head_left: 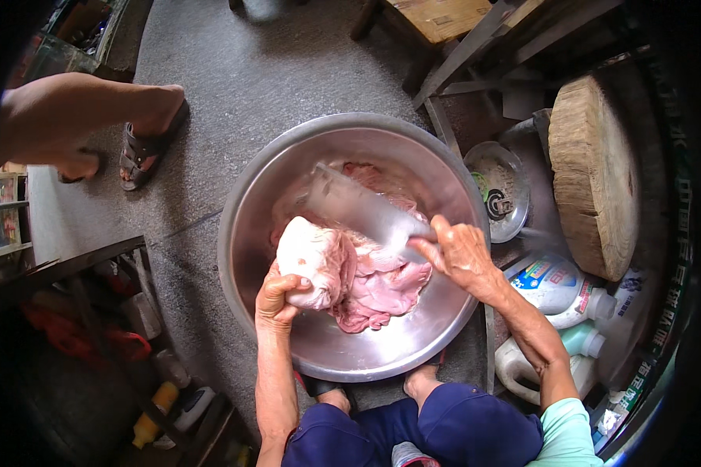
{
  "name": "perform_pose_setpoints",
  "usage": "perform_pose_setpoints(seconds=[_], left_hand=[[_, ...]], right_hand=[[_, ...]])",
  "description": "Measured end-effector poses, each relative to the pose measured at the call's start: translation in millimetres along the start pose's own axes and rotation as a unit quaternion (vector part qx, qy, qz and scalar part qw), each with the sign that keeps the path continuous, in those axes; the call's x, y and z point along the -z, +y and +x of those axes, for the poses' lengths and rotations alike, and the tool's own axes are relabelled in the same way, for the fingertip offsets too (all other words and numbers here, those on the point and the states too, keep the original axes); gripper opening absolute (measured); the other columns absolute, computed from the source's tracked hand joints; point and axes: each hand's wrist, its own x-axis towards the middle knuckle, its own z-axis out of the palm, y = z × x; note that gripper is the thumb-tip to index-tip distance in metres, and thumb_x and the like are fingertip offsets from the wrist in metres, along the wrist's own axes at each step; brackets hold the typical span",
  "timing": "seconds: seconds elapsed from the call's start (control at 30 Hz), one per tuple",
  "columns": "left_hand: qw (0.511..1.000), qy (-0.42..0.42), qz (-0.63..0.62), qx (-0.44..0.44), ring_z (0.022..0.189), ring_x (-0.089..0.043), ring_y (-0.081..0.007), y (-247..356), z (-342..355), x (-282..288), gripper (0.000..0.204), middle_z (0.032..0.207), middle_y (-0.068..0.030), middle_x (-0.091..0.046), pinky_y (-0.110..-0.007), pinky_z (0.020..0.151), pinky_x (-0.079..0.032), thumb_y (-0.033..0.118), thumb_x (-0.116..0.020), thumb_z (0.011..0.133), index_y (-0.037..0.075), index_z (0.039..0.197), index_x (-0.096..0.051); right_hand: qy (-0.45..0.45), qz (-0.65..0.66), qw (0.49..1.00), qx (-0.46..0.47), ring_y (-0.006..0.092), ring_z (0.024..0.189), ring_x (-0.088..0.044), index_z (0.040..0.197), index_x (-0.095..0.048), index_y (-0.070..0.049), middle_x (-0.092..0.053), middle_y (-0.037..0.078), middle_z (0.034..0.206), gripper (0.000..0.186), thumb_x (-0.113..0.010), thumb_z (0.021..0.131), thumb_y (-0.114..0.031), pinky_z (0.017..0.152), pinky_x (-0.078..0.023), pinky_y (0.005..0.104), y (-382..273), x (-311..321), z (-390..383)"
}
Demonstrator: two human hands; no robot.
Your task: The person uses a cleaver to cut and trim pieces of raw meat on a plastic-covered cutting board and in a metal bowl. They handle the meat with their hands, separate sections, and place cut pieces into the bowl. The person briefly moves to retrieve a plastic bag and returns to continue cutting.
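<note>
A wide steel basin (249, 179) stands on the floor between my feet. Pink, fleshy raw meat (393, 292) lies in its middle. My left hand (279, 294) grips a pale, thick piece of meat (311, 261) at the basin's left side, fingers wrapped round its lower edge. My right hand (461, 253) is closed round the handle of a broad-bladed cleaver (350, 201). The blade is smeared by motion and slants up to the left over the meat, beyond the held piece. Whether its edge touches the meat I cannot tell.
To the right, a thick round wooden chopping block (592, 179) stands on edge near a clear dish (514, 229). Plastic detergent bottles (549, 288) lie below it. A wooden stool (440, 17) is at the back. Another person's sandalled foot (144, 152) is at the left, above a cluttered shelf (62, 272).
</note>
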Motion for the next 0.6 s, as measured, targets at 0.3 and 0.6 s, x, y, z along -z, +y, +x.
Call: perform_pose_setpoints(seconds=[0.3, 0.6], left_hand=[[0.78, 0.161, 0.591, -0.126, 0.089, -0.069, -0.0266, 1.0, 4.3, 0.9, 0.06, 0.099, -0.021, -0.069, -0.037, 0.08, -0.054, 0.011, -0.08, 0.063, -0.013, 0.114, -0.058], [0.897, 0.096, 0.428, 0.059, 0.065, -0.062, -0.0164, 7.8, -8.1, 5.4, 0.042, 0.08, -0.0105, -0.065, -0.032, 0.06, -0.052, 0.004, -0.077, 0.06, -0.008, 0.096, -0.058]], right_hand=[[0.041, 0.075, 0.995, -0.052, 0.0379, 0.072, -0.07, 0.081, -0.047, 0.001, -0.074, 0.019, 0.089, 0.041, -0.072, 0.091, -0.031, 0.061, -0.054, 0.0422, 11.0, 5.5, -2.0], [-0.017, 0.133, 0.989, -0.063, 0.0413, 0.07, -0.068, 0.085, -0.056, 0.0, -0.07, 0.022, 0.076, 0.04, -0.071, 0.091, -0.037, 0.063, -0.053, 0.0482, -9.3, 16.7, -24.5]])
